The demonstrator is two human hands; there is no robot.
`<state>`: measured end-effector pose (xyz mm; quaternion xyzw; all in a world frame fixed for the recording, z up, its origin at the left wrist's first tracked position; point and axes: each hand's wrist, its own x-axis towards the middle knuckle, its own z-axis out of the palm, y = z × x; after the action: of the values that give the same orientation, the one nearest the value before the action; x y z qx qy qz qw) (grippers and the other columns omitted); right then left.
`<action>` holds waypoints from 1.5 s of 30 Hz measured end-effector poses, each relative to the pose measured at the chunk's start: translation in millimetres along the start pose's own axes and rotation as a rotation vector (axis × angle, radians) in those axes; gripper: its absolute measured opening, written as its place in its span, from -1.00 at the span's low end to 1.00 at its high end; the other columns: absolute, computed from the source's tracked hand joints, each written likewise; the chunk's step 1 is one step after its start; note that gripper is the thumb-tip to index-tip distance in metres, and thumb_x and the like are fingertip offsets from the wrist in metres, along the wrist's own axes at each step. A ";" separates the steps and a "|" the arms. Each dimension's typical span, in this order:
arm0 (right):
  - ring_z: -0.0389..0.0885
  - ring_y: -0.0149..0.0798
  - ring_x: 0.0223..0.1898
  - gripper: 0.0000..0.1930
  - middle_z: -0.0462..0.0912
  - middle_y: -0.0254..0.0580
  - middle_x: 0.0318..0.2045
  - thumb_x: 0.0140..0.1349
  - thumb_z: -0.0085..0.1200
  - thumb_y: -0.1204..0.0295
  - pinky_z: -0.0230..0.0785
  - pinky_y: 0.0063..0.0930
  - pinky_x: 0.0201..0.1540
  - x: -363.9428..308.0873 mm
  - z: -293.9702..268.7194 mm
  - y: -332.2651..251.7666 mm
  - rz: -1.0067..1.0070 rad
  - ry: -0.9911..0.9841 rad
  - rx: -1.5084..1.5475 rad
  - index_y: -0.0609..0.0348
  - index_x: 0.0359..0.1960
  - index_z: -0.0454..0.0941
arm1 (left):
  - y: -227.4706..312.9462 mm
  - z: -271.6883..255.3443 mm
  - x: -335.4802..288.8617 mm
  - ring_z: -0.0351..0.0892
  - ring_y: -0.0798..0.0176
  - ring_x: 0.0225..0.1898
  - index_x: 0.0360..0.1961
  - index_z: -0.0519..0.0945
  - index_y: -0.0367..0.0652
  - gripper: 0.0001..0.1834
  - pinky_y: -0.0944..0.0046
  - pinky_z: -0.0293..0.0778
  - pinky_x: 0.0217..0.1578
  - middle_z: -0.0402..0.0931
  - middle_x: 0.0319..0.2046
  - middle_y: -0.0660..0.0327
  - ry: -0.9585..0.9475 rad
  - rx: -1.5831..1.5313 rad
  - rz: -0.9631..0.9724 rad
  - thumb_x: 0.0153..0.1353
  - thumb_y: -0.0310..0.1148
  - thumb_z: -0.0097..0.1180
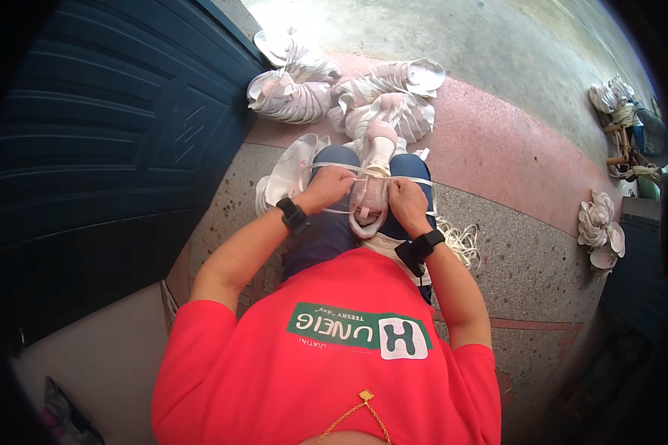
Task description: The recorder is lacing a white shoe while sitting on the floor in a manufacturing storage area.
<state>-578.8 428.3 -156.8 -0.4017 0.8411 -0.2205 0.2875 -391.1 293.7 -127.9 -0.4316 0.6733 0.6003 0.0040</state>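
A pale pink and white shoe (369, 194) sits between my knees, its heel opening toward me and its toe pointing away. A white shoelace (416, 179) runs across its upper and stretches out to both sides. My left hand (332, 187) is closed on the lace left of the shoe, above my left thigh. On the other side, my right hand (408, 202) is closed on the lace near my right knee. What lies inside each fist is partly hidden by the fingers.
Stacked pale shoe pieces (293, 100) lie ahead of my knees, with more white pieces (293, 167) beside my left leg. Loose laces (462, 243) hang by my right thigh. A dark blue door (119, 126) stands at left. Another shoe-piece bundle (600, 226) lies far right.
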 end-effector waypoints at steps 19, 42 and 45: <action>0.60 0.06 -0.14 -0.73 0.70 -0.11 -0.32 0.24 0.18 0.14 0.36 0.04 -0.07 -0.2 -2.2 2.4 -0.227 0.167 -0.175 0.04 -0.39 0.78 | 15.7 14.8 4.1 0.73 -0.20 -0.26 -0.32 0.66 -0.16 -0.77 -0.16 0.59 -0.23 0.69 -0.38 -0.08 0.192 0.773 0.256 0.31 -0.29 0.03; 0.55 0.06 -0.02 -0.72 0.66 -0.06 -0.19 0.34 0.09 0.22 0.35 0.09 -0.04 3.6 -10.7 7.4 -0.265 0.064 -0.312 0.13 -0.19 0.74 | -1.3 19.5 4.6 0.51 -0.04 -0.07 -0.28 0.69 -0.16 -0.79 -0.03 0.54 -0.13 0.60 -0.32 0.12 0.401 0.781 0.448 0.21 -0.25 0.21; 0.56 0.07 -0.06 -0.77 0.66 -0.06 -0.20 0.31 0.11 0.25 0.37 0.09 -0.09 0.4 -7.9 14.1 -0.321 0.142 -0.218 0.09 -0.21 0.71 | 23.1 22.6 3.9 0.51 -0.05 -0.07 -0.25 0.72 -0.18 -0.76 -0.01 0.52 -0.05 0.64 -0.29 0.12 0.463 0.752 0.571 0.18 -0.24 0.26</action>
<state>-592.0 437.3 -159.6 -0.5429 0.8032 -0.1989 0.1433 -418.7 307.6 -117.7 -0.3211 0.9163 0.1833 -0.1541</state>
